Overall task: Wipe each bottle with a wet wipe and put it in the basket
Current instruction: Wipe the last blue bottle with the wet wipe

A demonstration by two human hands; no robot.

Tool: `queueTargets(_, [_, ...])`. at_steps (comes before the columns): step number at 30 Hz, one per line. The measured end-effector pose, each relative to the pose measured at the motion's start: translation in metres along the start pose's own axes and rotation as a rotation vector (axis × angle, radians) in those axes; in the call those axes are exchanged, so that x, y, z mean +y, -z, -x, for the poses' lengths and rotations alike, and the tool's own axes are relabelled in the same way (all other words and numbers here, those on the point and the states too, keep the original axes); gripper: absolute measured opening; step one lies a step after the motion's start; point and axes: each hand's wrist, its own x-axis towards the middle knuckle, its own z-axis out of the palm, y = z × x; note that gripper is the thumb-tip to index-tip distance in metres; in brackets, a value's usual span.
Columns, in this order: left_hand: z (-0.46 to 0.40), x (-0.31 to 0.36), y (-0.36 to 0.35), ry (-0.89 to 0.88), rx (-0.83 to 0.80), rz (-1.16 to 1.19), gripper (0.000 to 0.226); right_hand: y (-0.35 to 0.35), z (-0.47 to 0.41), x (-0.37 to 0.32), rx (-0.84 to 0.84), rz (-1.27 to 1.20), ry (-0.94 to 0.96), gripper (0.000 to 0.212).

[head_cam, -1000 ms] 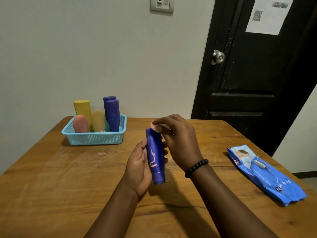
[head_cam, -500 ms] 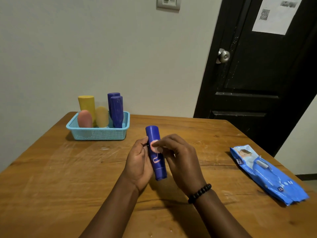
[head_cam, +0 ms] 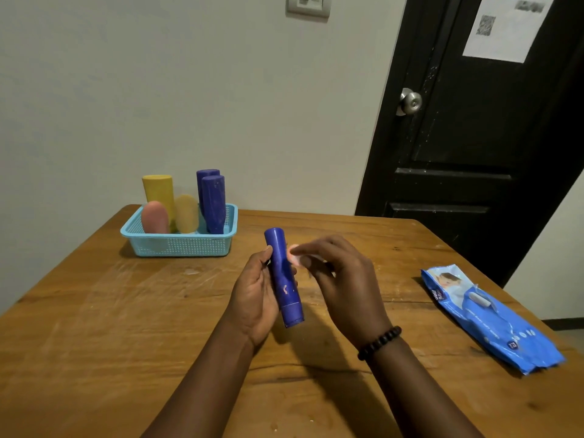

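Head view looks down on a wooden table (head_cam: 94, 311) where the left hand (head_cam: 252, 298) is wrapped around a dark blue bottle (head_cam: 282, 276), thumb on the near side and fingers behind, holding it clear of the wood and nearly upright, its rounded end toward the wall and its flat cap end toward the person. Held this way, most of the bottle's length is left bare for wiping, and it sits right in front of the body where both hands can meet. The right hand (head_cam: 335, 279) pinches a small, crumpled, pinkish-white wet wipe (head_cam: 295, 259) between its fingertips and presses it against the upper right side of the bottle; that small wad probably lets the fingers push firmly on one spot at a time. The bottle itself is a slim cylinder, matt blue, with a seam where the cap begins and faint pale markings low on its body; its print is too small to read. A light blue mesh basket (head_cam: 180, 246) stands at the far left of the table, well apart from the hands, with several bottles upright in it already, so this one seems among the last to join them. A blue wipes pack (head_cam: 493, 320) lies flat to the right, within easy reach.
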Motion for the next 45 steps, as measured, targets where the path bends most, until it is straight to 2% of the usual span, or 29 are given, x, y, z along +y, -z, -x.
queueTargets(3, [0.002, 0.000, 0.000, 0.013, -0.028, 0.050, 0.047, -0.012, -0.007, -0.004, -0.080, 0.063, 0.031, 0.027])
queueTargets(7, [0.002, 0.004, 0.001, 0.013, -0.036, 0.089, 0.058, -0.016, 0.016, 0.001, -0.094, -0.052, 0.027, 0.030])
queueTargets(12, [0.000, 0.006, 0.004, -0.037, 0.023, 0.008, 0.055, -0.001, 0.040, 0.015, -0.219, -0.145, -0.058, 0.027])
queueTargets(16, [-0.002, 0.006, 0.001, -0.029, 0.022, 0.053, 0.038, 0.014, 0.029, 0.012, -0.069, -0.269, -0.133, 0.022])
queueTargets(20, [-0.002, 0.003, -0.001, -0.012, -0.001, 0.041, 0.051, 0.015, -0.005, 0.003, 0.036, -0.116, -0.048, 0.023])
queueTargets(23, [-0.002, 0.002, 0.000, -0.028, -0.049, -0.010, 0.038, 0.012, -0.032, -0.003, 0.079, -0.019, 0.032, 0.024])
queueTargets(27, [0.000, 0.002, -0.003, -0.049, -0.112, -0.013, 0.029, 0.004, -0.050, -0.006, 0.012, 0.112, 0.084, 0.023])
queueTargets(30, [0.001, 0.002, -0.004, -0.058, -0.144, 0.005, 0.029, -0.003, -0.041, -0.002, -0.042, 0.109, 0.087, 0.022])
queueTargets(32, [0.001, 0.003, -0.003, -0.065, -0.123, 0.030, 0.031, -0.005, -0.027, 0.001, -0.076, 0.063, 0.078, 0.022])
queueTargets(36, [-0.001, 0.005, 0.000, -0.088, -0.025, 0.051, 0.015, -0.008, 0.012, 0.010, -0.135, -0.019, 0.051, 0.022])
queueTargets(39, [-0.004, 0.007, 0.001, -0.134, 0.024, 0.060, 0.014, -0.009, 0.035, 0.017, -0.203, -0.067, 0.026, 0.026])
queueTargets(41, [-0.006, 0.007, 0.003, -0.136, 0.028, 0.066, 0.014, -0.005, 0.039, 0.019, -0.187, -0.138, 0.001, 0.029])
queueTargets(45, [-0.006, 0.005, 0.003, -0.109, -0.017, 0.036, 0.022, 0.006, 0.019, 0.012, -0.018, -0.206, -0.048, 0.024])
